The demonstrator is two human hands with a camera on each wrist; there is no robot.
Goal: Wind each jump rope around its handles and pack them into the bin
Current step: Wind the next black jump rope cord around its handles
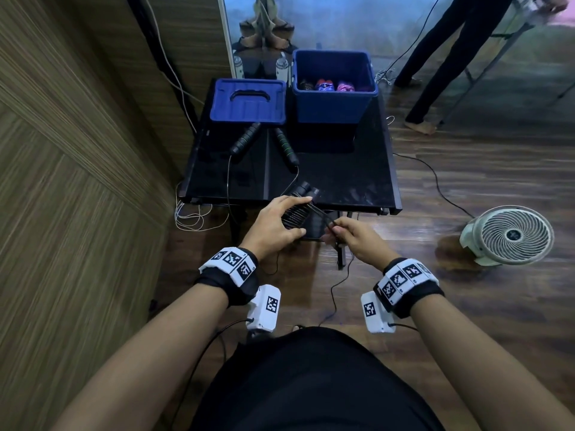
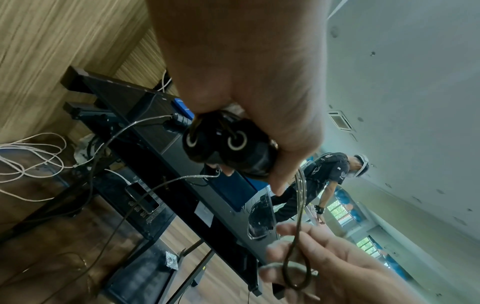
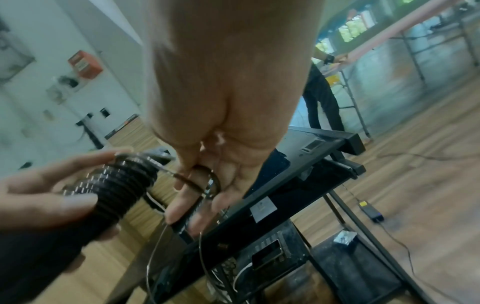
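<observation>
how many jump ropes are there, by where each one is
in the grip of the hands: 1
loose on the table: 1
wound up in the bin: 3 visible
total: 5

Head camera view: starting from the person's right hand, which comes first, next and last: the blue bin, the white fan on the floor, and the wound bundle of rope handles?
1. Wound handle bundle, just left of the right hand, held by the left hand.
2. White fan, on the floor to the right.
3. Blue bin, at the table's far end.
</observation>
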